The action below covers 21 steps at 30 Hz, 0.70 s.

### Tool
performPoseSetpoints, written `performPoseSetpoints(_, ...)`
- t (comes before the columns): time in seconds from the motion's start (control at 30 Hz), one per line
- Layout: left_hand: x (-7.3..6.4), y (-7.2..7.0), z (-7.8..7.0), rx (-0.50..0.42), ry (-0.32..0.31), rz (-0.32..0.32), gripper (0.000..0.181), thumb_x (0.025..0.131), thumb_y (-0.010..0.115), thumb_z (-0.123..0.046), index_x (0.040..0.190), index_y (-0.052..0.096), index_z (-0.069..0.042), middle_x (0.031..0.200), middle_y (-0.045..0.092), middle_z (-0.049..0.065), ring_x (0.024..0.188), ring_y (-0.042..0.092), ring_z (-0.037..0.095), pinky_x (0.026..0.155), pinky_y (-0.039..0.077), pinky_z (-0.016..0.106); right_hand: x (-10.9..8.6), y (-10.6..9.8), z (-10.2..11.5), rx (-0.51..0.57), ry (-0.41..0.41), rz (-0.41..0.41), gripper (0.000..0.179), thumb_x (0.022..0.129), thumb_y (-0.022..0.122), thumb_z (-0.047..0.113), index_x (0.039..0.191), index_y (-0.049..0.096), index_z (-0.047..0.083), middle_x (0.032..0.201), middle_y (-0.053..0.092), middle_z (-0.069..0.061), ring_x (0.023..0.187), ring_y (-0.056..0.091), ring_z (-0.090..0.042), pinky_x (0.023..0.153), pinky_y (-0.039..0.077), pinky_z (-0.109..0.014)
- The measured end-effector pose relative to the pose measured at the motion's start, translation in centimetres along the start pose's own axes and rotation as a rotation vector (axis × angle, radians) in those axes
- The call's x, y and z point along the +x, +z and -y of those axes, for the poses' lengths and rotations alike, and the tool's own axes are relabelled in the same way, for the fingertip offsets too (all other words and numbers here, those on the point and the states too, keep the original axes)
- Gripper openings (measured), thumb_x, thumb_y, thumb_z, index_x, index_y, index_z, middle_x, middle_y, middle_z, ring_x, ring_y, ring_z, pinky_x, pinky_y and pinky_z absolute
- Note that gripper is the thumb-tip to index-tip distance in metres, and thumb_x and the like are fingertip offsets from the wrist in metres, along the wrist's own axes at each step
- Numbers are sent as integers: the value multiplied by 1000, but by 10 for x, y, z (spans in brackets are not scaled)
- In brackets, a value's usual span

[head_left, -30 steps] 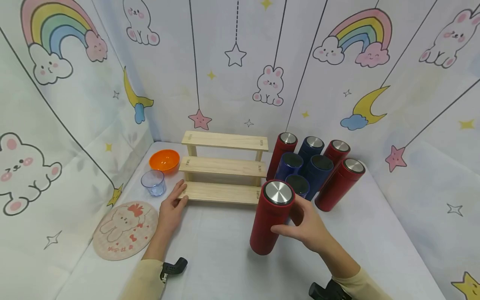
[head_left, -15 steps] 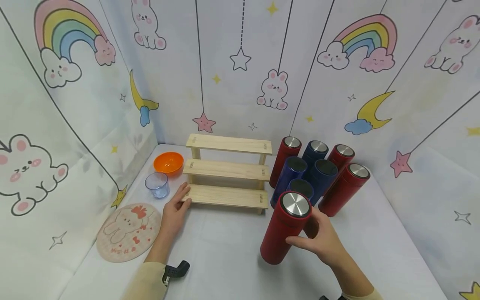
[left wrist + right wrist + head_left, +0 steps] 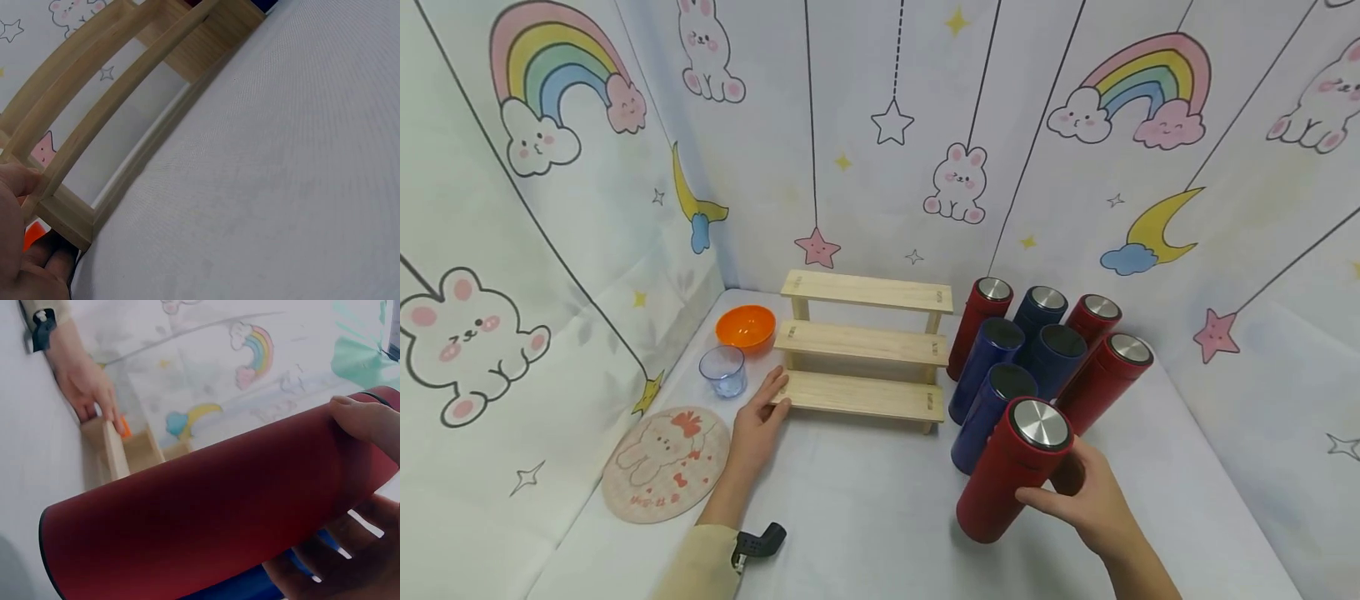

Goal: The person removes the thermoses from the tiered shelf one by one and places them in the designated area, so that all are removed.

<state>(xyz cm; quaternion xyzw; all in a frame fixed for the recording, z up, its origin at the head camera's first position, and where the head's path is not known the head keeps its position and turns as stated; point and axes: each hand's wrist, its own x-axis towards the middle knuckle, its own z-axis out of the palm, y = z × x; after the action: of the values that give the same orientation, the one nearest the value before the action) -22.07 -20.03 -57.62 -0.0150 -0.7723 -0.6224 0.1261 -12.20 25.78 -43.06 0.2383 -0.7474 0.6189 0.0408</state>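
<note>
My right hand (image 3: 1093, 500) holds a red thermos bottle (image 3: 1003, 483) with a steel-topped lid, thumb on the near side and fingers behind. The bottle leans and hangs over the white table; in the right wrist view the red bottle (image 3: 206, 500) spans the picture, with the fingers (image 3: 337, 556) curled beneath it. At the left end of a three-tier wooden shelf (image 3: 861, 342), my left hand (image 3: 757, 429) grips the lowest tier. The left wrist view has the thumb (image 3: 22, 179) over the shelf board and other fingers around its end.
Right of the shelf stand several blue bottles (image 3: 987, 367) and red bottles (image 3: 1102, 375) in a close group. On the left are an orange bowl (image 3: 747, 329), a clear bluish glass (image 3: 725, 372) and a round rabbit mat (image 3: 664, 467). Printed cloth walls (image 3: 865, 192) enclose the table.
My right hand has carried the red bottle rightward and nearer to me, uncovering more of the blue bottles behind. My left hand keeps its place on the shelf. The head view has shifted slightly.
</note>
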Motion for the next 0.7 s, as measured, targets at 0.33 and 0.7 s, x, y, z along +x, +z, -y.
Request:
performPoseSetpoints(0.33,2,-1,-1,15,10,-4,47,111,64,-9,157,58,-7,172,41,2,159,33,21,106,41,9,-9,-28,-1,-36,22,-125,64,81,73,-25,141,62,-6,128,74,-9,110,73,-18,91,61,-26)
performPoseSetpoints(0.7,1,-2,-3,24,-10,5,48,111,63,-8,158,57,-7,172,40,3,159,33,19,104,41,7,-4,-46,-8,-37,102,-230,63,86,72,-21,145,62,-1,131,73,-4,113,72,-17,90,61,-26)
